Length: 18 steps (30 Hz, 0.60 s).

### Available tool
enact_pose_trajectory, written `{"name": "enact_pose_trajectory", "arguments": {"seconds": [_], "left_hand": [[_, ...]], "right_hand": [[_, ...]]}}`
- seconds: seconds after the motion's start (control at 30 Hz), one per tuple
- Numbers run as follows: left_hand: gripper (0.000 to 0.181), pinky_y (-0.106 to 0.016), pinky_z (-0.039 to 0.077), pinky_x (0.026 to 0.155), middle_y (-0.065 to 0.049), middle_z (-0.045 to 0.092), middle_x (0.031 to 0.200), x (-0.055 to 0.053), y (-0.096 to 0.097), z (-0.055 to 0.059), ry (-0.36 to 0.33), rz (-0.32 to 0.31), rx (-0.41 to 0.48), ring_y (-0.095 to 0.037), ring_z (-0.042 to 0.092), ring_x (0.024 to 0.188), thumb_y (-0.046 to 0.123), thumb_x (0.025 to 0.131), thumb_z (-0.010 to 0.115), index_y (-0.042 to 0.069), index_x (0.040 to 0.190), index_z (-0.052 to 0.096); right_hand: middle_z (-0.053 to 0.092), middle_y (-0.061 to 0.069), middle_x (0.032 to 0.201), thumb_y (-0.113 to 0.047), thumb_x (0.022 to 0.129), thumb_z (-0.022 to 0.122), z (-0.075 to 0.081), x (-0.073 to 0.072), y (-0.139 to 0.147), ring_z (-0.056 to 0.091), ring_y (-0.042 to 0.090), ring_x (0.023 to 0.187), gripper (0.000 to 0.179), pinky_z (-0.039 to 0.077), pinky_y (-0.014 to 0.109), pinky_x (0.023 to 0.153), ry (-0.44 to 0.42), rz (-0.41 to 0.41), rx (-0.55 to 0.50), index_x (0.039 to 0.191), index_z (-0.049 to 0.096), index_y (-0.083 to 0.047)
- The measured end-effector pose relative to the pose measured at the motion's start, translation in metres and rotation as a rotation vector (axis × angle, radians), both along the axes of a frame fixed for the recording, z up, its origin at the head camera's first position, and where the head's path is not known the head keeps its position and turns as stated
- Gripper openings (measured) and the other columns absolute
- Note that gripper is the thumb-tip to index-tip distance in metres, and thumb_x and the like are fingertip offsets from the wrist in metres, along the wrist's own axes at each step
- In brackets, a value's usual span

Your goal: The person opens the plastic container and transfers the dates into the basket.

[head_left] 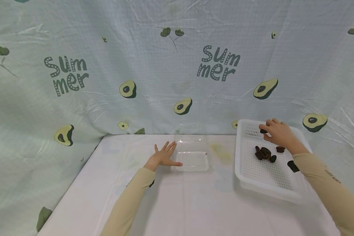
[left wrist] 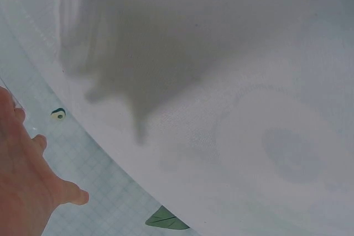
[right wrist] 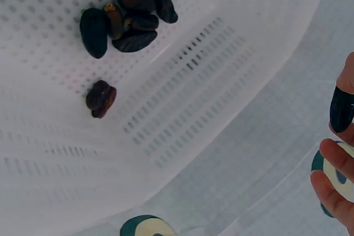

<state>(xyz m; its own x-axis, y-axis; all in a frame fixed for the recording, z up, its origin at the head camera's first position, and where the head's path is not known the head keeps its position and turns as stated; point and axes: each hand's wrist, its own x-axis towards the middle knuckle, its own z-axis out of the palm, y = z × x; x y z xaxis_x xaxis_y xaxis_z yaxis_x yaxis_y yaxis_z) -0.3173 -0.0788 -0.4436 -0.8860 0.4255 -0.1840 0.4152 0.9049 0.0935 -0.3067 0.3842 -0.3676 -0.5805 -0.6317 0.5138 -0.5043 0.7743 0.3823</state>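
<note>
My right hand (head_left: 280, 134) pinches a dark, oblong date (head_left: 264, 131) between thumb and fingers, above the far part of a white perforated basket (head_left: 239, 164). In the right wrist view that date (right wrist: 341, 110) shows glossy and almost black at the right edge. Several more dates (head_left: 265, 151) lie clustered on the basket floor, and a reddish-brown date (head_left: 280, 149) sits apart from them. Over at the middle of the table, my left hand (head_left: 163, 158) spreads its fingers at the left side of a clear plastic box (head_left: 192, 164) with its lid raised. Whether it touches the box I cannot tell.
A white cloth covers the table (head_left: 183, 203). Behind it hangs a pale green curtain (head_left: 153, 65) printed with avocados and lettering. The basket stands at the table's right, its walls raised around the dates.
</note>
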Motion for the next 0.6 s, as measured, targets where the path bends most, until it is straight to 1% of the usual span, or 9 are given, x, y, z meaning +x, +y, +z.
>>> {"name": "enact_pose_trajectory", "arguments": {"seconds": [0.13, 0.3, 0.47, 0.6], "left_hand": [[0.099, -0.070, 0.002, 0.099, 0.002, 0.003, 0.153, -0.001, 0.001, 0.000, -0.005, 0.003, 0.002, -0.027, 0.001, 0.140, 0.068, 0.075, 0.049, 0.014, 0.145, 0.005], [0.099, -0.069, 0.002, 0.099, 0.002, 0.003, 0.153, -0.001, 0.001, 0.000, -0.005, 0.010, -0.005, -0.026, 0.000, 0.140, 0.069, 0.075, 0.049, 0.014, 0.145, 0.005], [0.099, -0.070, 0.002, 0.098, 0.002, 0.003, 0.152, -0.001, 0.002, 0.001, -0.005, 0.009, -0.002, -0.026, 0.001, 0.140, 0.068, 0.075, 0.049, 0.014, 0.145, 0.005], [0.099, -0.070, 0.001, 0.098, 0.001, 0.004, 0.152, -0.001, 0.002, 0.001, -0.007, 0.007, 0.003, -0.027, 0.001, 0.140, 0.068, 0.075, 0.049, 0.013, 0.145, 0.005]], "right_hand": [[0.046, 0.009, 0.073, -0.010, 0.064, 0.073, -0.001, -0.002, 0.012, 0.039, 0.024, 0.063, 0.031, 0.028, 0.031, 0.043, -0.045, -0.090, -0.027, 0.087, 0.053, -0.012], [0.046, 0.011, 0.073, -0.009, 0.069, 0.069, -0.006, -0.005, 0.025, 0.040, 0.025, 0.063, 0.024, 0.032, 0.036, 0.044, -0.132, -0.216, -0.050, 0.088, 0.055, -0.010], [0.046, 0.012, 0.073, -0.011, 0.073, 0.066, -0.019, -0.006, 0.036, 0.043, 0.028, 0.065, 0.021, 0.035, 0.040, 0.046, -0.260, -0.332, -0.067, 0.090, 0.054, -0.008], [0.047, 0.013, 0.075, -0.012, 0.075, 0.066, -0.030, -0.005, 0.040, 0.044, 0.030, 0.066, 0.022, 0.035, 0.038, 0.045, -0.334, -0.381, -0.072, 0.093, 0.054, -0.008]]}}
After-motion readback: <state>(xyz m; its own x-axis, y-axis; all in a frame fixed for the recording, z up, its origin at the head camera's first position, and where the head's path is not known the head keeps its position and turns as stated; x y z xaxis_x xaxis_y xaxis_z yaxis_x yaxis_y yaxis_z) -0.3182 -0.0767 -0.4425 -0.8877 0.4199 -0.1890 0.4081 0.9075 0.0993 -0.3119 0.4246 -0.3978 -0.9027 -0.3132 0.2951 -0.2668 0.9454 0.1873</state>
